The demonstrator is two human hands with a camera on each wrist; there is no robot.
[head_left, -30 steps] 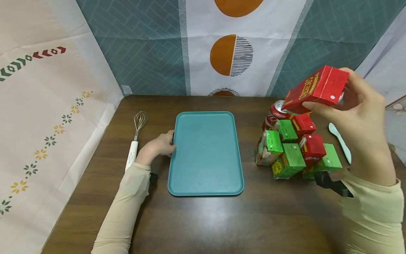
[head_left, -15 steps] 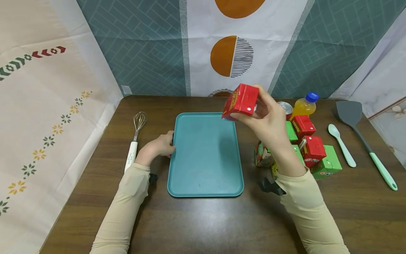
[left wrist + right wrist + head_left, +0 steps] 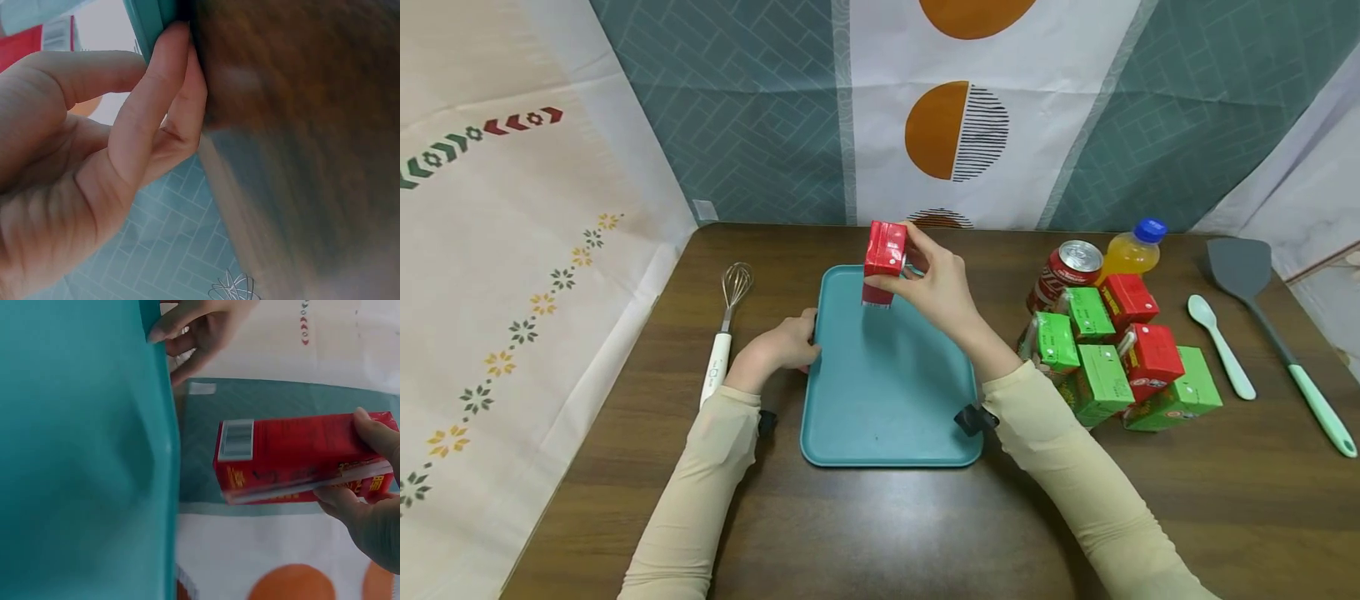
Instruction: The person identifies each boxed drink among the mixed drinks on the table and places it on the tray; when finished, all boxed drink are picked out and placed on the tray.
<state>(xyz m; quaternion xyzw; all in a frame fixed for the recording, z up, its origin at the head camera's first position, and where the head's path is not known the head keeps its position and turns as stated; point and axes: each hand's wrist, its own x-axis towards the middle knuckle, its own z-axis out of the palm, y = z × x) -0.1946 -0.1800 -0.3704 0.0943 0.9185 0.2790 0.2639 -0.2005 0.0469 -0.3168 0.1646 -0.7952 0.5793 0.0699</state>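
Note:
My right hand (image 3: pixel 936 287) grips a red drink carton (image 3: pixel 884 250) upright above the far left part of a teal tray (image 3: pixel 887 375). In the right wrist view the carton (image 3: pixel 294 456) shows a barcode on its end and a straw along its side, with thumb and fingers around its other end. On the tray's left edge my left hand (image 3: pixel 782 342) pinches the rim. The left wrist view has the fingers of that hand (image 3: pixel 119 137) bent at the tray's rim (image 3: pixel 150 25).
Right of the tray stand several green cartons (image 3: pixel 1097 383) and red cartons (image 3: pixel 1152 358), a cola can (image 3: pixel 1063 271) and an orange drink bottle (image 3: pixel 1131 254). Beyond them lie a pale spoon (image 3: pixel 1221 346) and a spatula (image 3: pixel 1277 333). A whisk (image 3: pixel 718 358) lies left.
My right hand has carried the red carton leftward from above the carton group to over the tray, lowering and turning it more upright. The left hand has stayed at the tray's edge.

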